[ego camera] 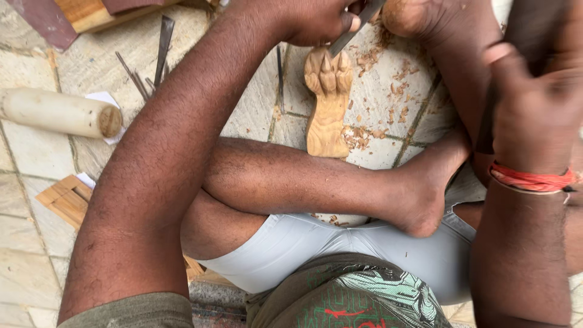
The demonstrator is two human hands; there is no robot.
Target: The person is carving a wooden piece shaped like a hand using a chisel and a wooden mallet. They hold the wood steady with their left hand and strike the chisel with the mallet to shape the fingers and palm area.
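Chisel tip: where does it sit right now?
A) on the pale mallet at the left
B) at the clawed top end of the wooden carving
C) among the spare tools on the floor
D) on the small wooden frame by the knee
B: the left hand holds the chisel slanting down so its tip meets the claw end of the carving; the mallet lies apart at the left.
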